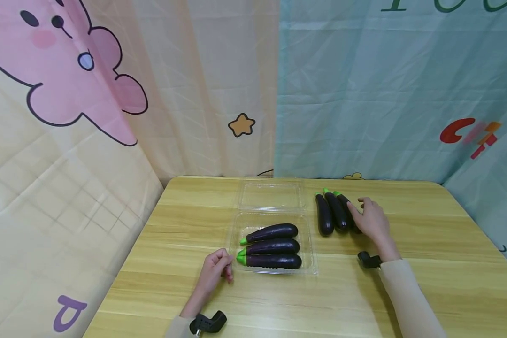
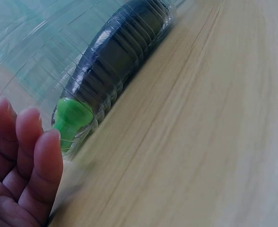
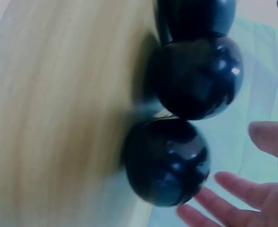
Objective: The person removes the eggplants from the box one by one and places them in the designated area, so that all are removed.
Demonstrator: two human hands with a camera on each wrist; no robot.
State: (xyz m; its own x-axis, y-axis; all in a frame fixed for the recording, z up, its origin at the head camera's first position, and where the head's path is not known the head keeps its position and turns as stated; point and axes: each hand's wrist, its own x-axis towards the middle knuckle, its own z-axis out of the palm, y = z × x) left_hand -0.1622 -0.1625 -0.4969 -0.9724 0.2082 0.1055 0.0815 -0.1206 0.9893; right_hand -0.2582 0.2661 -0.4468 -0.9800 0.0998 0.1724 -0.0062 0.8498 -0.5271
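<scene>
A clear plastic clamshell box [image 1: 310, 263] lies with its lid [image 1: 270, 196] folded back on the table. Three dark purple eggplants with green stems fill part of its base: a back one [image 1: 274, 231], a middle one [image 1: 274, 246] and a front one [image 1: 272, 261]. My left hand [image 1: 215, 268] is at the box's left edge, fingers loosely bent, with nothing visible in them. To the right of the box lie three more eggplants side by side [image 1: 324, 216]. Over the rightmost [image 3: 169, 163] reaches my right hand [image 1: 372, 219], thumb and fingers spread around its side; contact is hard to tell.
Everything stands on a wood-grain table [image 1: 173, 225]. Printed curtains [image 1: 211, 84] hang behind the table's far edge and along both sides. A dark camera mount [image 1: 209, 323] is strapped on the left wrist, another [image 1: 369, 259] on the right.
</scene>
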